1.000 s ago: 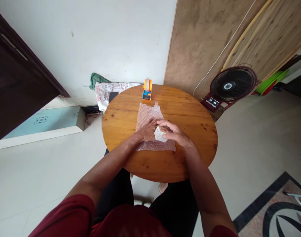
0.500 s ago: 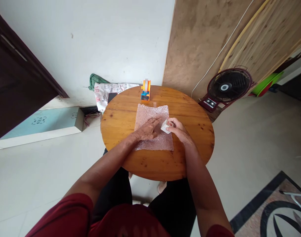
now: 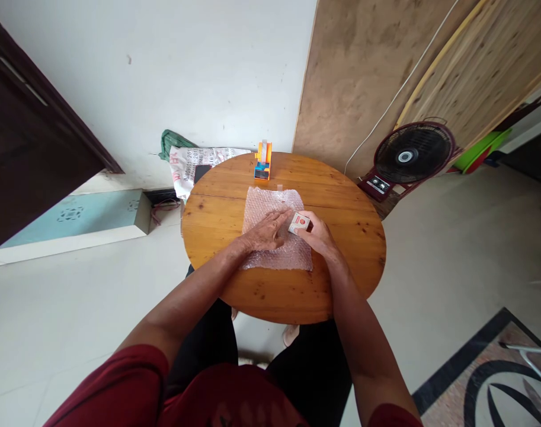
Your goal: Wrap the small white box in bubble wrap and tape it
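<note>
From the head camera, the left hand (image 3: 265, 233) lies open and flat on the bubble wrap sheet (image 3: 270, 204), apparently pinning it to the round wooden table (image 3: 350, 249). The right hand (image 3: 318, 236) grips a small white box (image 3: 299, 222), resting it on the sheet's right edge just beside the left fingertips. Beyond both hands stands an orange tape dispenser (image 3: 263, 161).
</note>
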Action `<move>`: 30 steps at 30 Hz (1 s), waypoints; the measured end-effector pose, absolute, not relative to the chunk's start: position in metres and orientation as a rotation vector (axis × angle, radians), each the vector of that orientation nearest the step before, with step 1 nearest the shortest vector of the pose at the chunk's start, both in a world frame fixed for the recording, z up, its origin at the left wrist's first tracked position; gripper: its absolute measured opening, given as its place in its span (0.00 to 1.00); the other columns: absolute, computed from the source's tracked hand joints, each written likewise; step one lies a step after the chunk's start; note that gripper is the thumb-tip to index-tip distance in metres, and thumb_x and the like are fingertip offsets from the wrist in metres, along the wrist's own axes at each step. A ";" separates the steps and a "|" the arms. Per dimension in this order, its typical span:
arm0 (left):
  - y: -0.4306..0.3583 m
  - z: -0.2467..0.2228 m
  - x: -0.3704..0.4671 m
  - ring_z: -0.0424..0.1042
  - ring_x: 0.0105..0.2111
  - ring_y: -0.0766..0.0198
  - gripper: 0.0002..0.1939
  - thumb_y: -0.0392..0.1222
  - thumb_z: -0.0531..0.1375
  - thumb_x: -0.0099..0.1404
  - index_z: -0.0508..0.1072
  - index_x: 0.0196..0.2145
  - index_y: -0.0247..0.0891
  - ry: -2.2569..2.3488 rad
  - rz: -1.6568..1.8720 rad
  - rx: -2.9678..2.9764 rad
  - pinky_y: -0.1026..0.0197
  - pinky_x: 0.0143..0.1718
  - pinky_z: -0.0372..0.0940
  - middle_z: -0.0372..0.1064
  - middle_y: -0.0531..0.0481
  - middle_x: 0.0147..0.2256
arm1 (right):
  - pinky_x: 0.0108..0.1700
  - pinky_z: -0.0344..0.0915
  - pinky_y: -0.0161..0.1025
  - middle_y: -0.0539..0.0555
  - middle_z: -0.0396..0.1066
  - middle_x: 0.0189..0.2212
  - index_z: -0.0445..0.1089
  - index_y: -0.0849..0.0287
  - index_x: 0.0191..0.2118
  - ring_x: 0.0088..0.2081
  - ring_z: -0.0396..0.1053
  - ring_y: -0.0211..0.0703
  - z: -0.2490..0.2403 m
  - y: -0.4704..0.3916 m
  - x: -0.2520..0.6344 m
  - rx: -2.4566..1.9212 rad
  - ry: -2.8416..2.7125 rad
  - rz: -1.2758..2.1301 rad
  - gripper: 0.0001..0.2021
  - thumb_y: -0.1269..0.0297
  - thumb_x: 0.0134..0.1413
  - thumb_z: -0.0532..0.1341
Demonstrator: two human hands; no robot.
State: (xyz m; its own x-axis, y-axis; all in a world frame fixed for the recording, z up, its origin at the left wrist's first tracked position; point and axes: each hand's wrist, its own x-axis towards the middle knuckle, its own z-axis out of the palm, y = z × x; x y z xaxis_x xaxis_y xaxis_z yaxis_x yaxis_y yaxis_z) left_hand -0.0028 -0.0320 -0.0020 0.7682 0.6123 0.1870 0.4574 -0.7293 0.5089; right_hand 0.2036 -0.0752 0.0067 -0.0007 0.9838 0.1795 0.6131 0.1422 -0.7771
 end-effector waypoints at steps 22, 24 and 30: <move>-0.033 0.007 -0.007 0.54 0.67 0.52 0.43 0.35 0.57 0.53 0.55 0.67 0.35 0.807 0.666 2.330 0.47 0.69 0.52 0.54 0.42 0.67 | 0.56 0.67 0.49 0.58 0.72 0.52 0.63 0.57 0.60 0.51 0.71 0.51 0.006 -0.080 0.210 -1.479 -1.721 0.729 0.33 0.65 0.44 0.64; -0.034 0.014 -0.010 0.57 0.66 0.53 0.40 0.35 0.56 0.55 0.58 0.66 0.34 0.854 0.659 2.271 0.50 0.68 0.54 0.55 0.42 0.67 | 0.56 0.67 0.49 0.56 0.72 0.51 0.63 0.55 0.60 0.51 0.71 0.50 0.004 -0.079 0.211 -1.461 -1.709 0.754 0.32 0.65 0.45 0.63; -0.037 0.038 -0.029 0.64 0.61 0.51 0.31 0.38 0.57 0.60 0.65 0.62 0.37 0.993 0.482 2.315 0.49 0.66 0.58 0.62 0.43 0.63 | 0.57 0.66 0.50 0.55 0.73 0.51 0.64 0.55 0.60 0.53 0.71 0.51 0.006 -0.079 0.211 -1.457 -1.692 0.751 0.31 0.64 0.47 0.63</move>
